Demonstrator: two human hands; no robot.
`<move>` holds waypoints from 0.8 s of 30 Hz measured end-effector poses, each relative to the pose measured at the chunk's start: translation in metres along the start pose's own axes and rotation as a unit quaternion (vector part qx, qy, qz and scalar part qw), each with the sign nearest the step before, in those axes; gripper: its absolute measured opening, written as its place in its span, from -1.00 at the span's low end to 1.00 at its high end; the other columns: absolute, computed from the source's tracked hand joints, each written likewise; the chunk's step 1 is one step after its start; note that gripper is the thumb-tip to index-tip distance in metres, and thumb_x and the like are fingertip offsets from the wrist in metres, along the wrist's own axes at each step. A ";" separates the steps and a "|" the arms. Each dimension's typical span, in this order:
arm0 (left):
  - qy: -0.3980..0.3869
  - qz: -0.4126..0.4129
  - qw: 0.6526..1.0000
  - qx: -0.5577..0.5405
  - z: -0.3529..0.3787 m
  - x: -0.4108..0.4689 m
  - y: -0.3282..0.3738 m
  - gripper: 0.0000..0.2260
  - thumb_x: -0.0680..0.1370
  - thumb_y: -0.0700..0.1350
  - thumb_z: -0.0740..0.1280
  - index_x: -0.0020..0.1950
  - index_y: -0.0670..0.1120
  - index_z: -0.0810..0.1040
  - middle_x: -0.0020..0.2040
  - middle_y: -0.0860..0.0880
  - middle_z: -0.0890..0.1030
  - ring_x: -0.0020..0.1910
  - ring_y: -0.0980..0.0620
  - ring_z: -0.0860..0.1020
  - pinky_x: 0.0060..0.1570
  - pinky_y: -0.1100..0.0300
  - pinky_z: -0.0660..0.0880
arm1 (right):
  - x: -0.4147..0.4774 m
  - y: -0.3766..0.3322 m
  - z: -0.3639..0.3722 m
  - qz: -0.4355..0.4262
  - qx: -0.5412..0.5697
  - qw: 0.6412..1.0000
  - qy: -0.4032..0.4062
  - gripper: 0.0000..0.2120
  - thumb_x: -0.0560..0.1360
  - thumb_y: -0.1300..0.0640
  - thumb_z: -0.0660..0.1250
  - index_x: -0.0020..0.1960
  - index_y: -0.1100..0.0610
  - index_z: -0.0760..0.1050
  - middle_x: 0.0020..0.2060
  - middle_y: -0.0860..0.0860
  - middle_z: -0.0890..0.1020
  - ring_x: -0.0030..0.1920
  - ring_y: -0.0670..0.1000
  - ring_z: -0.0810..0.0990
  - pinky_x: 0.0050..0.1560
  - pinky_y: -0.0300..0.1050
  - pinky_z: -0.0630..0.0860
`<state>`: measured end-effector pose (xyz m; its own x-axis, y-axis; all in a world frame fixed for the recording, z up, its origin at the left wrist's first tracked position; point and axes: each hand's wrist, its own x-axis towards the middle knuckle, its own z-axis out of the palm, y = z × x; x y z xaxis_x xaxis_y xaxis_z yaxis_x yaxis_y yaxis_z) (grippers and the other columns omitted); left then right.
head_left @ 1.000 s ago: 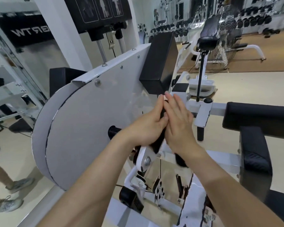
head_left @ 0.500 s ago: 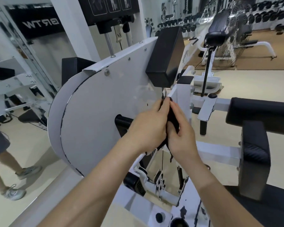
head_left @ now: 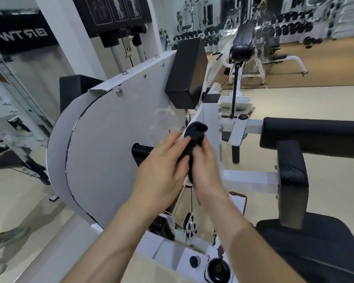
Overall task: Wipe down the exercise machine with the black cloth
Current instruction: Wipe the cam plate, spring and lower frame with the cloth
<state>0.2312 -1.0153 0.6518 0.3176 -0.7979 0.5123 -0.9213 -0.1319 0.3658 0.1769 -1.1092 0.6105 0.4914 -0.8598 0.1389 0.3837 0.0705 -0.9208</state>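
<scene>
Gripping black cloth; bunched between left hand and right hand; all fingers curled round it

Between the left hand and right hand, the cloth; cover plate left of them; seat pads right

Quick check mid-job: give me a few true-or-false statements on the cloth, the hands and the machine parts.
1. The left hand and the right hand both hold the bunched black cloth. True.
2. A black ribbed grip shows in front of the large white rounded panel. True.
3. The cloth is spread flat on that panel. False: it is bunched, to the panel's right, before the white upright post.
4. The black rectangular pad is below the hands. False: it is above them.
</scene>
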 end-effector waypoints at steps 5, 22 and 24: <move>-0.076 -0.055 0.994 -0.054 -0.001 0.012 0.003 -0.52 0.47 -0.07 0.07 0.35 0.09 0.52 0.49 0.19 0.26 0.42 0.27 0.25 0.28 0.49 0.17 | -0.038 0.027 -0.013 -0.028 -0.049 0.998 0.029 -0.64 0.58 0.28 0.18 0.18 -0.04 0.61 0.03 -0.04 0.69 0.10 -0.04 0.63 0.15 0.09 0.57; -0.138 0.143 0.968 0.154 0.075 0.184 0.012 -0.58 0.55 0.00 -0.01 0.17 -0.14 0.52 0.11 -0.06 0.54 0.13 -0.07 0.47 0.07 -0.03 0.46 | 0.121 0.053 -0.049 -0.147 -0.141 0.969 0.139 -0.61 0.62 0.06 0.09 0.44 0.01 0.33 0.33 0.00 0.50 0.34 0.02 0.47 0.32 0.07 0.43; -0.136 0.165 0.959 0.185 0.082 0.190 0.008 -0.51 0.54 0.00 -0.06 0.24 -0.17 0.52 0.19 -0.11 0.51 0.19 -0.11 0.46 0.13 -0.05 0.45 | 0.139 0.051 -0.057 -0.074 -0.065 0.985 0.142 -0.69 0.63 0.16 0.09 0.29 0.05 0.48 0.19 -0.01 0.60 0.21 0.00 0.55 0.26 -0.01 0.47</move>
<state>0.2657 -1.2165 0.6882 -0.0289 -0.9497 0.3119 -0.9941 -0.0054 -0.1086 0.2200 -1.2539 0.5623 0.1913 -0.9641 0.1843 0.3223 -0.1157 -0.9395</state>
